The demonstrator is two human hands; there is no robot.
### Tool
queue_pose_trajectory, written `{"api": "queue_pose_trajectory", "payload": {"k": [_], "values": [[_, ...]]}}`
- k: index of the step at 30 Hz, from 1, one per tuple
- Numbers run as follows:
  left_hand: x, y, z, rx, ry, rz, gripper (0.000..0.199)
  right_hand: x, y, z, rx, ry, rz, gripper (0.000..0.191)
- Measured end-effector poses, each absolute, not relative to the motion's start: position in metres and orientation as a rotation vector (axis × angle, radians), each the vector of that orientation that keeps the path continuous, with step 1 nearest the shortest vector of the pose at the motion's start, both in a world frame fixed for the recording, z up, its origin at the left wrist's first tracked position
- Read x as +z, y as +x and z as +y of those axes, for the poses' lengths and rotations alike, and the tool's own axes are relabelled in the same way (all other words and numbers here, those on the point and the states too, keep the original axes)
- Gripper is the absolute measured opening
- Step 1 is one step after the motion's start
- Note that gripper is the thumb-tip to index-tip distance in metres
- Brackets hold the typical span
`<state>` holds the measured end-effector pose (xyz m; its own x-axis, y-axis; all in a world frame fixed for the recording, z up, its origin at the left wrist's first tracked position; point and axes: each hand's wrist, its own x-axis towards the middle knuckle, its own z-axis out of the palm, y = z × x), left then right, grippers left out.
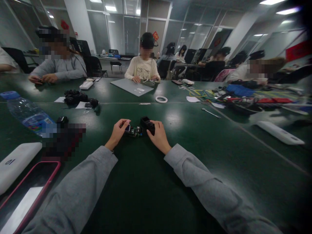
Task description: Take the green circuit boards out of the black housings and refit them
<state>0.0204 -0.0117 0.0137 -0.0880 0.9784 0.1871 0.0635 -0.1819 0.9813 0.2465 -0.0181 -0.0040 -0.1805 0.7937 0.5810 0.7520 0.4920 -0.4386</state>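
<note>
My left hand (117,132) is closed on the left end of a small green circuit board (135,131), by a little pale-lit screen (127,128). Fingers and thumb pinch it from above, just over the dark green table. A black plastic housing (145,122) with a recess in its face is tilted in my right hand (158,136), whose fingers wrap its right side. Board and housing are close side by side; whether they touch or a wire joins them, I cannot tell. My right palm hides part of the housing.
At left stand a water bottle (29,113), a white power bank (18,165) and a pink-framed phone (31,188). Ahead are black cables (75,97) and a white tape ring (161,99). A wrench (211,112) lies right, before tangled wires. A person (143,65) sits opposite.
</note>
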Motion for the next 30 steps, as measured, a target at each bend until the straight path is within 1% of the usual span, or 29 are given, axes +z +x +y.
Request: {"api": "queue_pose_trajectory", "payload": {"k": [3,9,11,13,16,19,25,30], "values": [[0.011,0.02,-0.01,1.358,1.402,1.245,0.038,-0.006,0.246,-0.018,0.133,-1.268,-1.979,0.05],[0.012,0.017,-0.014,1.243,1.551,1.264,0.045,-0.008,0.247,-0.016,0.15,-1.261,-1.966,0.05],[0.015,0.014,-0.016,1.128,1.657,1.274,0.052,-0.009,0.247,-0.015,0.128,-1.269,-1.958,0.052],[0.019,0.01,-0.018,1.007,1.75,1.246,0.063,-0.01,0.247,-0.015,0.118,-1.274,-1.951,0.053],[0.021,0.006,-0.02,0.917,1.8,1.191,0.075,-0.01,0.247,-0.015,0.13,-1.271,-1.954,0.054],[0.02,0.006,-0.02,0.914,1.812,1.182,0.074,-0.008,0.246,-0.017,0.149,-1.258,-1.963,0.051],[0.017,0.007,-0.019,0.989,1.827,1.309,0.057,-0.007,0.244,-0.018,0.161,-1.241,-1.982,0.05],[0.012,0.005,-0.015,1.027,1.817,1.306,0.058,-0.009,0.242,-0.017,0.159,-1.226,-2.024,0.057]]}}
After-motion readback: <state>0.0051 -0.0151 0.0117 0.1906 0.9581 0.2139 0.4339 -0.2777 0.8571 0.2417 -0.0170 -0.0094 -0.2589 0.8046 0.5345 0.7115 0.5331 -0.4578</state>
